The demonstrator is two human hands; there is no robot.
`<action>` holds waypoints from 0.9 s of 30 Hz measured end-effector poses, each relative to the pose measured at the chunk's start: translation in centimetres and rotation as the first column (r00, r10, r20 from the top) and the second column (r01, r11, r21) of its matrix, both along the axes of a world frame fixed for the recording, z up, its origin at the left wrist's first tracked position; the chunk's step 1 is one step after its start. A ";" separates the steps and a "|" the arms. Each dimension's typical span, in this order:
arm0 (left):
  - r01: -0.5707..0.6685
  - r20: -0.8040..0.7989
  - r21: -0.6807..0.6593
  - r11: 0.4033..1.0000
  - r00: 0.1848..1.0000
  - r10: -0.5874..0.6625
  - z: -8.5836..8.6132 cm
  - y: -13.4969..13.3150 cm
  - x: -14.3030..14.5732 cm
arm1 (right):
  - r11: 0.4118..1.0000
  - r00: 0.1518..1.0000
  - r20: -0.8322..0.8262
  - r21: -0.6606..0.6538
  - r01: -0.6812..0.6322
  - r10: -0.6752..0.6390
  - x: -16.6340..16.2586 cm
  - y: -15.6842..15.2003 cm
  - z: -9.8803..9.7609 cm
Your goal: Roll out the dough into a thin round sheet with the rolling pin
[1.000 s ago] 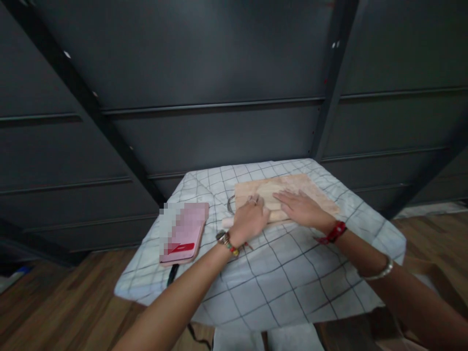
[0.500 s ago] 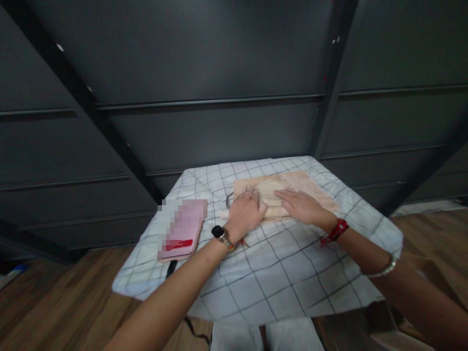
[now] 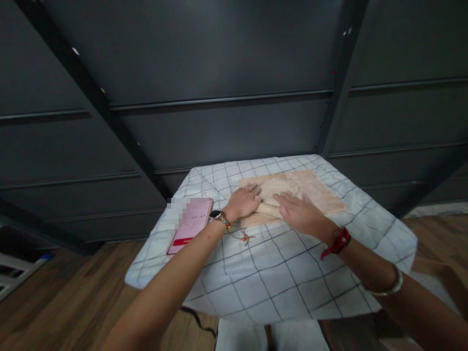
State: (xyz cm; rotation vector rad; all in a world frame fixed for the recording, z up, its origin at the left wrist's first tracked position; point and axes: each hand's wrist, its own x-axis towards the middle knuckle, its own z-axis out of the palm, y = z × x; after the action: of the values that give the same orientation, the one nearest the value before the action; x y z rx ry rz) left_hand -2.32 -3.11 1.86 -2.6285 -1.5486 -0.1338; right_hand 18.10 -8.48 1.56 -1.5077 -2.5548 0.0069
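A pale wooden rolling pin [image 3: 268,210] lies across a flattened sheet of pale dough [image 3: 277,186], slanting with its right side nearer me. My left hand [image 3: 243,201] rests over the pin's left part, palm down, with its fingers stretched out over the dough's left edge. Over the right part of the pin lies my right hand [image 3: 300,212], also palm down, fingers extended to the left. Both hands cover the ends of the pin. Beneath the dough is a peach-coloured mat [image 3: 327,197].
A phone [image 3: 192,225] with a pink screen lies left of my left wrist. White checked cloth [image 3: 263,273] covers the small table. Dark grey panels [image 3: 226,136] rise right behind it. A black cord [image 3: 197,319] hangs below the front edge.
The pin has turned from nearly level to slanting down rightward. My left hand has shifted away and left, my right hand nearer me. The camera view has shifted slightly.
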 end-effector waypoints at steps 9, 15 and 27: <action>-0.064 -0.016 0.058 0.996 0.998 0.065 1.2 1.5 0.8 | 0.991 0.994 0.009 0.086 0.105 -0.107 -0.6 0.0 -0.2; -0.004 -0.010 0.038 0.999 1.000 0.005 1.1 2.5 0.8 | 0.973 0.995 0.088 0.229 0.034 -0.056 -0.7 -0.7 -0.9; 0.077 -0.033 0.001 0.997 0.996 -0.077 0.0 3.7 -0.2 | 0.937 0.999 0.036 0.349 -0.027 0.015 -3.1 -3.5 -1.0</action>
State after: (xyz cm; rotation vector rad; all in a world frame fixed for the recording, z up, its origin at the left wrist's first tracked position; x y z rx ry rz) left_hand -2.54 0.62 1.83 -2.6756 -1.4367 -0.0970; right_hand 15.01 -12.00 0.55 -1.3516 -2.4297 -0.4489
